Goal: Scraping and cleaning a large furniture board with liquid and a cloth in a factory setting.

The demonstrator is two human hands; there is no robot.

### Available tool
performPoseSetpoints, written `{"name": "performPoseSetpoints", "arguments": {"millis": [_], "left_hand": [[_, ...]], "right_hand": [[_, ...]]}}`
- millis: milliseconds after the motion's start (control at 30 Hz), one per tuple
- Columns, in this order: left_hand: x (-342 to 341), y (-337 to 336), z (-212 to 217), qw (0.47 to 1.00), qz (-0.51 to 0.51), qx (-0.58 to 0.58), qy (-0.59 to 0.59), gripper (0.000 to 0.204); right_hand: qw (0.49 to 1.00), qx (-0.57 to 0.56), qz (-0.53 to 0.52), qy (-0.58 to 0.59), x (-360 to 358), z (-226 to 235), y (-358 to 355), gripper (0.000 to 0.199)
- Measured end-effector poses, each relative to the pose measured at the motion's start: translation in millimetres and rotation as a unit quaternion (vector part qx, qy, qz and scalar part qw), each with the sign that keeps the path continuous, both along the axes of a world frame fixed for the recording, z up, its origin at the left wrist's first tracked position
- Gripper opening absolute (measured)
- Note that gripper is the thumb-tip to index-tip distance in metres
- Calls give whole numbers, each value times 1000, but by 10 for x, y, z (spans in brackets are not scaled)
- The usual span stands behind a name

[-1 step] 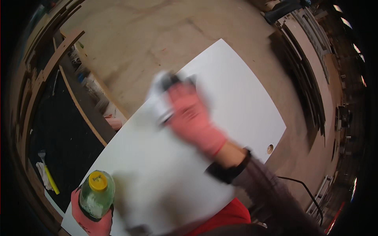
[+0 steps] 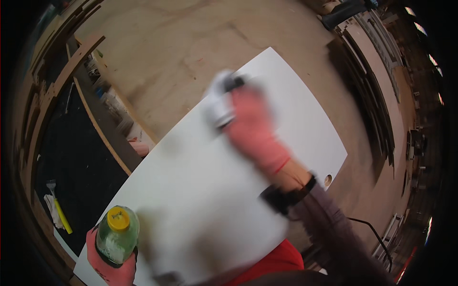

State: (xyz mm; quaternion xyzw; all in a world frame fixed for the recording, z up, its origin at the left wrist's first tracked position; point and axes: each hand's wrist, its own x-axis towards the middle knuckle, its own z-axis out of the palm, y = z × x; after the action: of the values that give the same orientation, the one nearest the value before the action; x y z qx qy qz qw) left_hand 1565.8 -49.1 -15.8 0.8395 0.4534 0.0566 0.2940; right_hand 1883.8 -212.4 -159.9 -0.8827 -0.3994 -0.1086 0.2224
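Note:
A large white panel (image 2: 191,186) slants across the view beneath both hands. At lower left, my left hand (image 2: 112,271), in a pink glove with dark fingertips, is closed around a clear greenish bottle (image 2: 114,240) with a yellow cap (image 2: 118,219). My right hand (image 2: 255,124), in a matching glove, lies over the panel's upper part. It presses a white cloth (image 2: 218,107) onto the surface near the far left edge. Motion smears the fingers and the cloth. A round hole (image 2: 327,180) shows near the panel's right corner.
Left of the panel is a dark-topped surface (image 2: 86,157) carrying a yellow-handled brush (image 2: 62,214) and a crumpled white rag (image 2: 50,206). Curved wooden strips (image 2: 76,62) stand beyond it. Dark boards (image 2: 367,100) are stacked at right on the concrete floor (image 2: 167,52).
My right hand and the cloth have shifted right and slightly farther away across the panel. The left hand and bottle stay in place.

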Motion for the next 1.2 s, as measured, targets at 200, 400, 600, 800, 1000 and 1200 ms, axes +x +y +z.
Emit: {"name": "performPoseSetpoints", "arguments": {"millis": [200,400,600,800,1000,1200], "left_hand": [[-309,43,19,998,22,-15,-53,61],[-906,37,128,989,126,63,-38,65],[-681,-228,571,991,97,85,25,58],[-738,-173,399,995,55,16,-82,57],[-256,-404,406,981,-30,151,-121,54],[-153,-433,412,973,-53,196,-113,60]], "right_hand": [[976,-151,-158,3,598,126,-505,56],[949,71,221,214,-1601,-98,919,79],[755,207,433,446,-3201,-164,1329,48],[907,155,260,291,-1606,-270,977,34],[977,-26,-211,-2,666,55,-622,60],[933,-146,-307,120,81,252,-2307,59]]}}
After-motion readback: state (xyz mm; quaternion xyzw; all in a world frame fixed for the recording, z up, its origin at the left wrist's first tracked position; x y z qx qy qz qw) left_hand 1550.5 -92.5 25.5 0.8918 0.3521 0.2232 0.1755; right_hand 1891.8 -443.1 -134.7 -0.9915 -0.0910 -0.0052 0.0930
